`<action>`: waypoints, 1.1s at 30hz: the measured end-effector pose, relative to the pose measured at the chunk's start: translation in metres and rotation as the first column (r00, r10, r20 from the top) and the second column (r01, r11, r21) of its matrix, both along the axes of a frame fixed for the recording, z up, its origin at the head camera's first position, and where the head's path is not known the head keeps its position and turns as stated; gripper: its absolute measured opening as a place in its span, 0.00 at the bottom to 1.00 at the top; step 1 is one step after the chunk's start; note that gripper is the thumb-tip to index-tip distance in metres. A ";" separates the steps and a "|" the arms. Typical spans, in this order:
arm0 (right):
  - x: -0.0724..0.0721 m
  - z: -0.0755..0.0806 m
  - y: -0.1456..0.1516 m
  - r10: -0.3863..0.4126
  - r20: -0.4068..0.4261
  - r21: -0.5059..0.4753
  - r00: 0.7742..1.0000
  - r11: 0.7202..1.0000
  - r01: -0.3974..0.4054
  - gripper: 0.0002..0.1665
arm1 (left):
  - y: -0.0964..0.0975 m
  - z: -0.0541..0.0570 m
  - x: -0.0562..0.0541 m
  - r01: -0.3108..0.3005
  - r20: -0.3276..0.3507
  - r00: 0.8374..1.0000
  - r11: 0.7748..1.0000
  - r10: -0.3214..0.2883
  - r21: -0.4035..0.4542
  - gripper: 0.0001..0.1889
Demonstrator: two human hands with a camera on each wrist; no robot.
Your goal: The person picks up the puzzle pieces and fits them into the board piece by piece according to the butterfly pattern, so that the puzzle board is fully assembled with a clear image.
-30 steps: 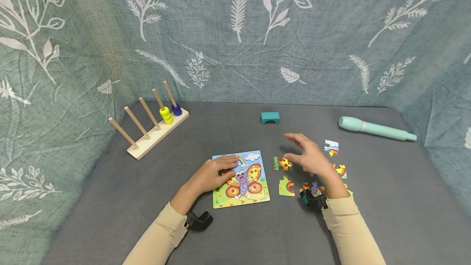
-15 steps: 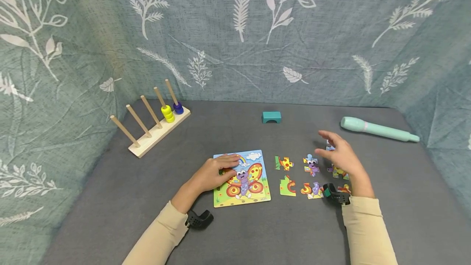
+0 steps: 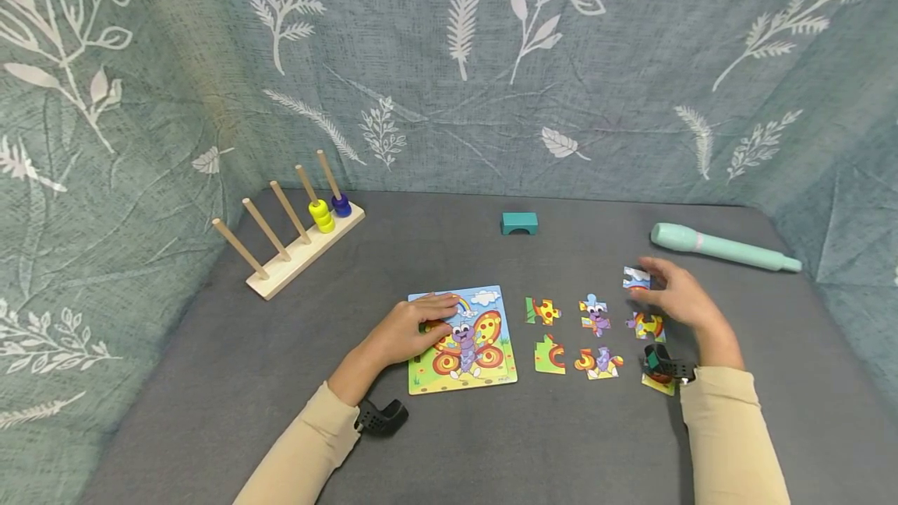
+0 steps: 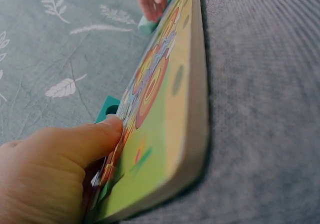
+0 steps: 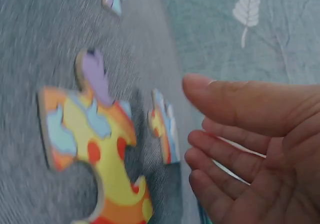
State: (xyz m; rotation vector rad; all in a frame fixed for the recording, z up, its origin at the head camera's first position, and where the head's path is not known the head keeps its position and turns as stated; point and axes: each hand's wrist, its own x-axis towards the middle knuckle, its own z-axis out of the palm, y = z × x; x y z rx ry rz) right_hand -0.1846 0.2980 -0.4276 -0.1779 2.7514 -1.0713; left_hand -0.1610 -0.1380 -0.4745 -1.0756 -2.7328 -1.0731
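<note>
My left hand (image 3: 403,333) rests on a butterfly puzzle board (image 3: 484,380), fingers lying over its upper left part. The left wrist view shows the thumb on the board's picture; the other fingers are hidden there. My right hand (image 3: 680,298) is at a jigsaw piece with sky and rainbow (image 3: 635,279), thumb and fingers spread apart. In the right wrist view that sky piece (image 5: 167,129) lies just beyond the fingertips, with nothing held. Below it is a yellow wing piece (image 3: 648,326). A purple face piece (image 3: 595,316) and several other loose pieces lie between board and hand.
A wooden peg stand (image 3: 302,256) with yellow rings (image 3: 321,216) and blue rings (image 3: 341,206) stands at the left. A teal arch block (image 3: 519,224) sits at the back. A mint-green, club-shaped object (image 3: 730,249) lies at the back right. A patterned curtain (image 3: 421,61) hangs behind.
My right hand has moved right, from above the middle pieces to the sky piece, uncovering the purple face piece and others. My left hand has stayed on the board.
</note>
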 end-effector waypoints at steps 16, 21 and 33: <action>-0.008 -0.007 0.009 0.044 -0.041 0.040 0.998 0.998 -0.043 0.33 | 0.000 -0.002 0.000 -0.007 0.008 1.000 1.000 0.007 -0.002 0.19; -0.011 -0.011 0.010 0.056 -0.077 0.059 0.995 0.997 -0.051 0.29 | -0.001 -0.001 -0.001 -0.002 0.014 1.000 1.000 0.002 -0.009 0.19; -0.010 -0.014 0.009 -0.036 -0.041 0.087 0.999 0.995 0.039 0.25 | -0.002 -0.002 -0.003 0.031 -0.031 0.999 0.999 -0.031 -0.021 0.20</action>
